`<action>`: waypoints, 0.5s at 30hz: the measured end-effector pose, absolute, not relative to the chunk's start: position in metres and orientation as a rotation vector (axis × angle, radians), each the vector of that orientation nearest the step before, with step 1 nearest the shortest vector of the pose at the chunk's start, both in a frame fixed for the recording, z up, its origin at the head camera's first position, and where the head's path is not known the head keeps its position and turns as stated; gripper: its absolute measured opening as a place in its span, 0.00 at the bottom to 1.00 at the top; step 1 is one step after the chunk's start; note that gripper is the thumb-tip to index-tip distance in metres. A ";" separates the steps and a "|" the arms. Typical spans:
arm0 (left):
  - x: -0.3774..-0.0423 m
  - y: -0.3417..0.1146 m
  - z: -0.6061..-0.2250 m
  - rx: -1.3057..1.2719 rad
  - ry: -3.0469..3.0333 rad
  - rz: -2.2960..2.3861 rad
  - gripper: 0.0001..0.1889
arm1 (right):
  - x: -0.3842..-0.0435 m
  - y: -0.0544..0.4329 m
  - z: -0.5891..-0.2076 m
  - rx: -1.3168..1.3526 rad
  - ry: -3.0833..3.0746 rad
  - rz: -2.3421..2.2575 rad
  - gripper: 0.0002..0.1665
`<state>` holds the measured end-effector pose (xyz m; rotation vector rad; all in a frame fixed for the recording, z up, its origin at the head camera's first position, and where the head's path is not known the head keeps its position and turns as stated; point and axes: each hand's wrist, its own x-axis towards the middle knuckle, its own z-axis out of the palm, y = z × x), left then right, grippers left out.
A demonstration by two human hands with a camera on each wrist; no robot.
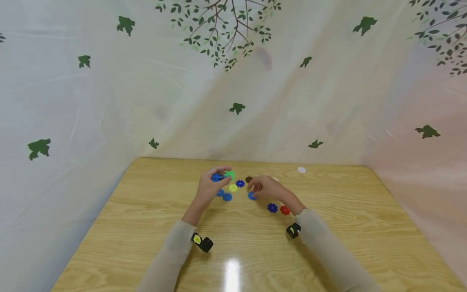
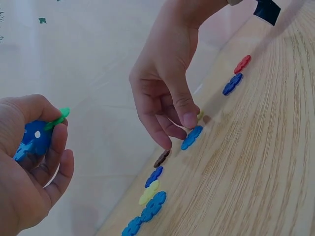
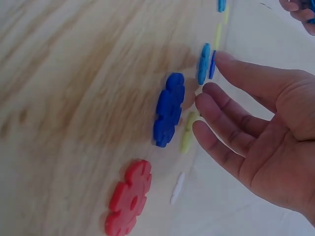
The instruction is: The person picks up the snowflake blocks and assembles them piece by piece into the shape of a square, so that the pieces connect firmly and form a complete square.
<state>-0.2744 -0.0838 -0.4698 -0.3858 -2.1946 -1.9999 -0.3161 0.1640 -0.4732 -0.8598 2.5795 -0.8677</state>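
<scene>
My left hand (image 1: 208, 188), raised over the back of the table, pinches a green flower-shaped plastic disc (image 2: 58, 119) between thumb and fingers. Joined to it are blue flower-shaped discs (image 2: 37, 137), partly hidden inside the palm. To the right, my right hand (image 1: 273, 189) hovers just above the table with its fingers loosely bent and nothing between them. Its fingertips are close to a lighter blue disc (image 1: 251, 196) lying flat; whether they touch it I cannot tell. A brown disc (image 1: 249, 179) lies just beyond that hand.
Near the left hand lie a yellow disc (image 1: 233, 187), a dark blue disc (image 1: 240, 183) and two lighter blue discs (image 1: 227, 197). Another dark blue disc (image 1: 272, 208) and a red disc (image 1: 285, 210) lie below the right forearm. A white disc (image 1: 301, 170) sits at the back.
</scene>
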 end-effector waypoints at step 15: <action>-0.276 -0.083 -0.474 -0.406 -2.196 -2.006 0.14 | -0.313 0.157 -0.474 -0.774 2.597 -0.767 0.13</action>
